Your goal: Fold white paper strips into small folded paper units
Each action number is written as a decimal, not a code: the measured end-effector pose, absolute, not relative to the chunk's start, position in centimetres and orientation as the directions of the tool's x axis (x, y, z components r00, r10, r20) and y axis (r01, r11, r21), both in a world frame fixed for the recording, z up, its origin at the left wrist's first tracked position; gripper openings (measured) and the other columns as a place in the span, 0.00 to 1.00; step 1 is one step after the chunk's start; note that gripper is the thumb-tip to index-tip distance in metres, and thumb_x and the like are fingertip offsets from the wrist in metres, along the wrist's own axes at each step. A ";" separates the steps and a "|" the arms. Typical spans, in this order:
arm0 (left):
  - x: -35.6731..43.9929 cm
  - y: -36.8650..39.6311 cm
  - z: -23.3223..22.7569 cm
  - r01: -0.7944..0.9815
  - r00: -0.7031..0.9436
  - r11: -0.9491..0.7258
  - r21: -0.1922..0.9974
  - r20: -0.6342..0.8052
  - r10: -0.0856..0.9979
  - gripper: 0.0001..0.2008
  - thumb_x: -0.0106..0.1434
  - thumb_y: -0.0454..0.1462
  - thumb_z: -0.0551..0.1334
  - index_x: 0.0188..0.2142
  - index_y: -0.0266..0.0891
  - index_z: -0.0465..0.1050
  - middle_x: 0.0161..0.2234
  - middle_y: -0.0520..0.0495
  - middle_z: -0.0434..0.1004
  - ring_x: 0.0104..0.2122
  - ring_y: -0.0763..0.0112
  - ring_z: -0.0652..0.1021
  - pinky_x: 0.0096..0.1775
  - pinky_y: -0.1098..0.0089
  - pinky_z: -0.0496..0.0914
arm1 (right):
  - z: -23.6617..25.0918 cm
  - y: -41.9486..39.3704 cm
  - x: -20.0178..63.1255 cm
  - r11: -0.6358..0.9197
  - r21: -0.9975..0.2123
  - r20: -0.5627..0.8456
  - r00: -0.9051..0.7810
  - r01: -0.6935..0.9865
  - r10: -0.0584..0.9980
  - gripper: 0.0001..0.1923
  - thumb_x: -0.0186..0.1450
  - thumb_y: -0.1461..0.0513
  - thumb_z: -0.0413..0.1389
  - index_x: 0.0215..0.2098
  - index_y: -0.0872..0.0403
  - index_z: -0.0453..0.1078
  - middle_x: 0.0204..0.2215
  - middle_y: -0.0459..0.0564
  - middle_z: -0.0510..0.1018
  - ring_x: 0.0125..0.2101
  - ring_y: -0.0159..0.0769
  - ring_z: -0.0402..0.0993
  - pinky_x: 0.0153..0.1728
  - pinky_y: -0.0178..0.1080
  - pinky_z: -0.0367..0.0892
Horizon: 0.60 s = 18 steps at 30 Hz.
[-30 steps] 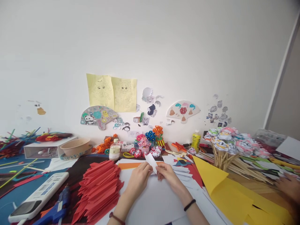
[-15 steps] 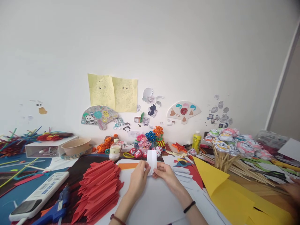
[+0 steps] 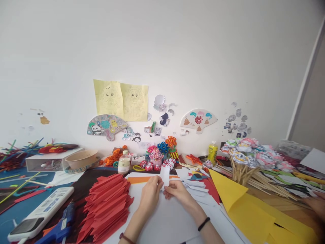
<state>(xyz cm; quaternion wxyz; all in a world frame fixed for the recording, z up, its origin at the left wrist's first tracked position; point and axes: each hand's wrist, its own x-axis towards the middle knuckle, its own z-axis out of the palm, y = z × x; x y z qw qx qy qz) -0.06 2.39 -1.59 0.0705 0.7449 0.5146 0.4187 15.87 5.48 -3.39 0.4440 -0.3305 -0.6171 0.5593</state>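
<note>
Between my fingers a small white paper strip [image 3: 165, 175] stands up above the white sheets [image 3: 169, 220] on the table. My left hand [image 3: 151, 192] pinches its lower left edge, and my right hand [image 3: 177, 193] pinches it low on the right. The fingertips of both hands nearly meet at the strip's bottom end. To the left lies a heap of folded red paper pieces [image 3: 105, 206]. Several narrow white paper pieces [image 3: 195, 188] lie just past my right hand.
A blue glue gun [image 3: 62, 222] and a white power strip [image 3: 42, 213] lie at left. Yellow paper [image 3: 251, 215] and paper flowers on sticks [image 3: 245, 156] are at right. A small bottle [image 3: 124, 163] stands behind the red heap. Another person's hand [image 3: 316, 205] shows at the right edge.
The white strip has dropped slightly and looks narrower, and my fingertips have drawn closer together at its lower end. The view has shifted slightly.
</note>
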 end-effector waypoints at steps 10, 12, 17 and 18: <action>-0.2 2.5 -1.5 0.645 0.105 -0.504 0.575 0.586 0.804 0.08 0.65 0.36 0.50 0.31 0.41 0.65 0.29 0.50 0.72 0.29 0.68 0.72 0.31 0.72 0.63 | -3.4 5.5 15.8 0.187 -0.976 0.217 -0.390 -0.112 0.895 0.22 0.54 0.50 0.63 0.35 0.60 0.73 0.25 0.51 0.78 0.23 0.34 0.73 0.26 0.36 0.67; -0.3 2.5 -1.4 0.632 0.123 -0.522 0.573 0.591 0.797 0.08 0.64 0.36 0.50 0.31 0.41 0.65 0.29 0.50 0.72 0.29 0.69 0.72 0.32 0.72 0.63 | -3.4 5.5 15.7 0.190 -0.975 0.220 -0.398 -0.115 0.891 0.22 0.54 0.49 0.63 0.35 0.60 0.73 0.25 0.51 0.78 0.23 0.34 0.73 0.26 0.36 0.67; -0.2 2.4 -1.3 0.618 0.127 -0.531 0.579 0.593 0.795 0.08 0.64 0.37 0.50 0.31 0.41 0.65 0.29 0.50 0.72 0.29 0.68 0.72 0.32 0.72 0.63 | -2.6 4.9 15.6 0.214 -0.972 0.234 -0.388 -0.096 0.892 0.25 0.51 0.46 0.63 0.32 0.60 0.74 0.24 0.51 0.77 0.22 0.34 0.72 0.26 0.36 0.66; -0.2 2.3 -1.3 0.623 0.119 -0.523 0.582 0.591 0.798 0.08 0.65 0.38 0.50 0.31 0.41 0.65 0.29 0.50 0.72 0.29 0.68 0.72 0.32 0.71 0.63 | -2.3 4.8 15.6 0.226 -0.970 0.244 -0.382 -0.094 0.891 0.25 0.51 0.46 0.63 0.32 0.60 0.74 0.23 0.51 0.77 0.23 0.34 0.72 0.26 0.36 0.66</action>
